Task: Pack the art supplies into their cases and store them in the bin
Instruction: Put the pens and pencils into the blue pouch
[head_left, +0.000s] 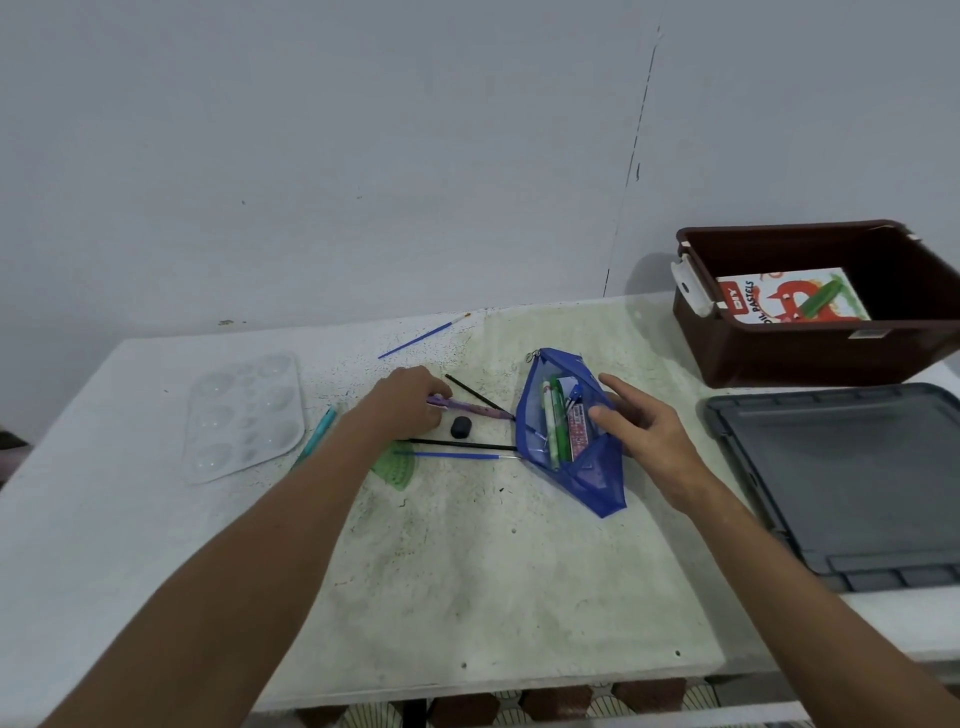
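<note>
- Pinching a purple pen (470, 407): left hand (408, 397) has curled fingers round its near-left end; pen lies flat on the table (467, 571), long axis running left to right, tip pointing at the blue mesh pouch (571, 436).
- Right hand (641, 423) spread, fingers relaxed, resting against the pouch's right edge, gripping nothing.
- Pouch lies mid-table, unzipped, long axis from far-left to near-right, zip pull at the far end; green and white pens visible inside, lying along it.
- Loose near the left hand: black eraser (461, 427), two black pencils, blue brush (457, 455), green protractor (397, 470) partly under the forearm.
- Second blue brush (423, 338) further back, angled up-right.
- Clear paint palette (244, 415) far left, teal pen (317, 439) beside it.
- Brown bin (810, 353) back right, oil pastels box (789, 296) inside; grey lid (841, 483) flat in front of it.
- Tabletop white, stained green, speckled; plain pale wall behind.
</note>
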